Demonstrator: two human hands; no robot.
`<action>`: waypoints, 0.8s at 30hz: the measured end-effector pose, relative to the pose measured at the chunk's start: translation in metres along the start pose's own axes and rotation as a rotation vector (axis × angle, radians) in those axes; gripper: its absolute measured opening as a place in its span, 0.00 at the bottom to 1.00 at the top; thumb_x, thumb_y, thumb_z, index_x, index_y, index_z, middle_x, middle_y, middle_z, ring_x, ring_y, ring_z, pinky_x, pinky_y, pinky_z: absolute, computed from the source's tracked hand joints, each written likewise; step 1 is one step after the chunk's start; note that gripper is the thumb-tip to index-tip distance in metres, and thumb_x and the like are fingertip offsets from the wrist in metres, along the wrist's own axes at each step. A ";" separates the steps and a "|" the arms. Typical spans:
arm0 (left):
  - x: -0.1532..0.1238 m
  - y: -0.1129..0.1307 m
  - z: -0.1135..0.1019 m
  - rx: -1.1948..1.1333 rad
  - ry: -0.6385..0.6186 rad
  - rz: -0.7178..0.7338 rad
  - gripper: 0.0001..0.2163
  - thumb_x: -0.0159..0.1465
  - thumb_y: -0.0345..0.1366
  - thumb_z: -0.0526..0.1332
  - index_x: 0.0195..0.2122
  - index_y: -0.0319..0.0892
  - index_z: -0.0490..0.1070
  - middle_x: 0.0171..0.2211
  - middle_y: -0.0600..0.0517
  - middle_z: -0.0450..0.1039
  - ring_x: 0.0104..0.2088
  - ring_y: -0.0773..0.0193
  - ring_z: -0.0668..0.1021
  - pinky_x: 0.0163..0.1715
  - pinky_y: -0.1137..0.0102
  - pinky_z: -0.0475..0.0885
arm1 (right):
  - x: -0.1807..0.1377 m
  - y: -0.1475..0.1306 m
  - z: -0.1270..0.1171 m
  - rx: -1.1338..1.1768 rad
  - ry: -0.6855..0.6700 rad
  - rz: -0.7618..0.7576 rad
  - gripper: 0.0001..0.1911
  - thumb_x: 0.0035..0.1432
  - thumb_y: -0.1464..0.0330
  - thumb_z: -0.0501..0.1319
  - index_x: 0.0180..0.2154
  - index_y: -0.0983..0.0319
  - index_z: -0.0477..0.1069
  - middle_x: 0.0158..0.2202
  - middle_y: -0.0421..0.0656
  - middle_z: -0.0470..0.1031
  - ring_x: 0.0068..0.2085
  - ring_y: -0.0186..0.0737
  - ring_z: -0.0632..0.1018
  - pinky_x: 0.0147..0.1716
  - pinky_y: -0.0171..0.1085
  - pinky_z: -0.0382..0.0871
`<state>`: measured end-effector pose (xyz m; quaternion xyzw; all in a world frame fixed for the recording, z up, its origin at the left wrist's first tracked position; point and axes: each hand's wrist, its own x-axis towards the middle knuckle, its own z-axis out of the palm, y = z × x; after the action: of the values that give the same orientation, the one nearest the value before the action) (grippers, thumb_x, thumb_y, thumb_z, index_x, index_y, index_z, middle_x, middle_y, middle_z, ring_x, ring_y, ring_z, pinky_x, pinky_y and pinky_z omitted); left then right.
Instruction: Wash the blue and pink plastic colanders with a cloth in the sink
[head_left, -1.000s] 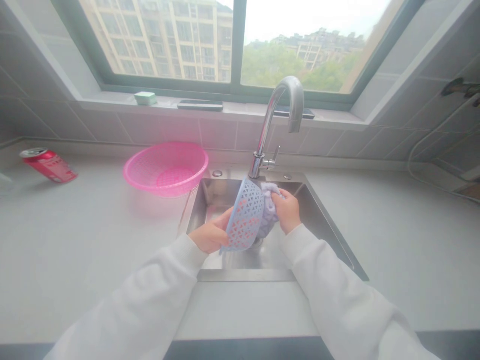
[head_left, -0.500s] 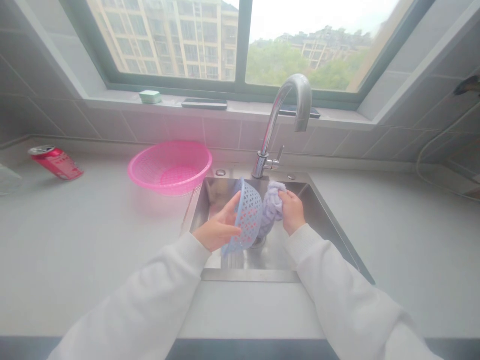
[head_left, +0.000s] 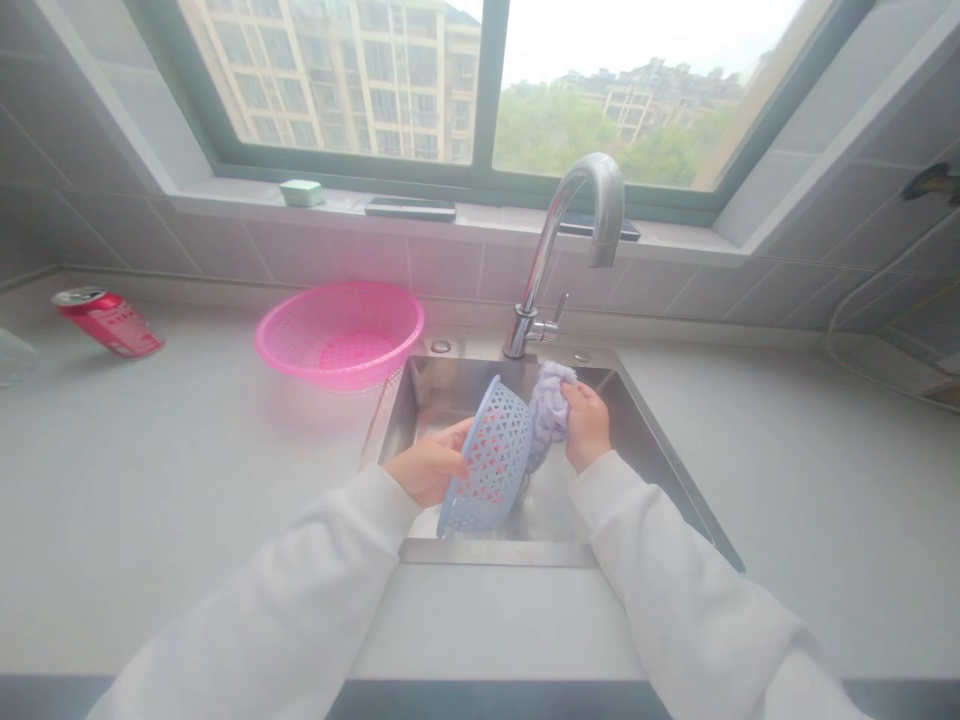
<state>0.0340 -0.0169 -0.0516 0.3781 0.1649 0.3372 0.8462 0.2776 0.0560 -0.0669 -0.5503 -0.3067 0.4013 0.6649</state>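
Grey tiles point(head_left: 444, 268) are lining the wall below a green-framed window point(head_left: 486, 100), and a pale, smooth bench point(head_left: 150, 490) is running beneath. At the far left, a red can point(head_left: 112, 323) is sitting on it. Next comes a pink basket point(head_left: 352, 376), resting open side up just beside the sink point(head_left: 495, 553); above, a pale green block point(head_left: 301, 193) is lying on the sill point(head_left: 487, 220). Over the basin, the left hand point(head_left: 431, 467) is gripping the rim of a blue basket point(head_left: 499, 455), which is tilting on its side, its base turning right. A silver faucet point(head_left: 534, 265) is rising behind. Further right, the right hand point(head_left: 589, 425) is pinching a bunched lilac cloth point(head_left: 551, 400) against the basket's outside. Bare bench is stretching rightward, where a thin white hose point(head_left: 831, 325) is curving along the wall.
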 end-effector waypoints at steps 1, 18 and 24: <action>-0.001 0.000 0.000 -0.004 0.010 0.019 0.33 0.46 0.22 0.68 0.56 0.44 0.74 0.48 0.43 0.81 0.45 0.49 0.82 0.42 0.59 0.76 | 0.000 0.000 0.000 -0.005 0.002 -0.002 0.17 0.39 0.61 0.69 0.34 0.62 0.79 0.28 0.39 0.78 0.29 0.37 0.75 0.28 0.34 0.68; 0.001 0.001 0.002 -0.030 0.122 0.097 0.31 0.53 0.25 0.69 0.59 0.47 0.68 0.53 0.44 0.77 0.50 0.48 0.80 0.48 0.55 0.74 | -0.002 -0.001 -0.001 0.002 -0.020 0.003 0.18 0.40 0.61 0.69 0.36 0.62 0.79 0.28 0.38 0.78 0.29 0.37 0.76 0.30 0.35 0.68; 0.004 0.003 0.007 0.019 0.242 0.101 0.33 0.50 0.23 0.66 0.58 0.49 0.67 0.46 0.47 0.79 0.43 0.52 0.81 0.42 0.58 0.76 | -0.003 -0.002 0.000 -0.010 -0.039 0.001 0.17 0.42 0.61 0.68 0.36 0.62 0.78 0.27 0.37 0.78 0.29 0.37 0.75 0.30 0.35 0.68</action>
<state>0.0391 -0.0161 -0.0445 0.3506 0.2498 0.4209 0.7984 0.2764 0.0528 -0.0647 -0.5459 -0.3211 0.4108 0.6558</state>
